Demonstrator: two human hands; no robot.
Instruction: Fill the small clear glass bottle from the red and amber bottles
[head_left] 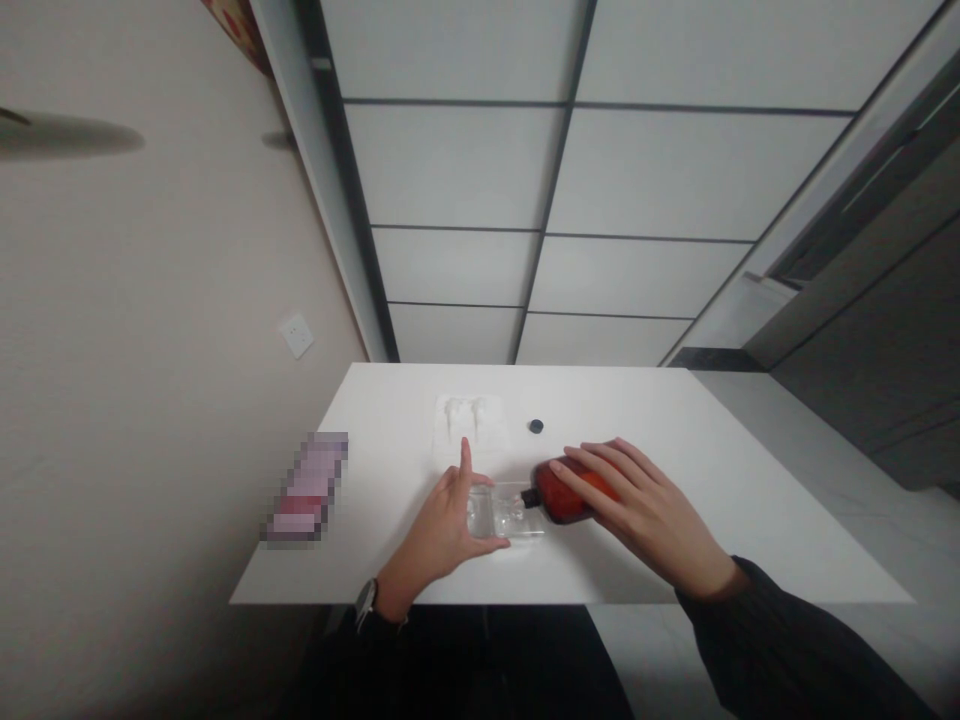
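Note:
My right hand (630,500) is wrapped over a reddish-brown bottle (555,490). The bottle lies tipped nearly level, its dark neck pointing left over a clear plastic container (517,533). Whether any liquid leaves the neck cannot be made out. Around the container's left end, my left hand (448,520) has its thumb on the near side and a finger on the far side, with the index finger raised. The container seems to have two compartments, and its left part is partly covered by that hand. Behind the bottle, a small dark cap (536,426) rests on the table.
Two white, translucent pieces (465,412) lie on a pale sheet farther back on the white table (390,400). A blurred-out pinkish object (307,487) is at the table's left edge. Beyond stand white panelled doors (457,265), with a wall (187,330) to the left.

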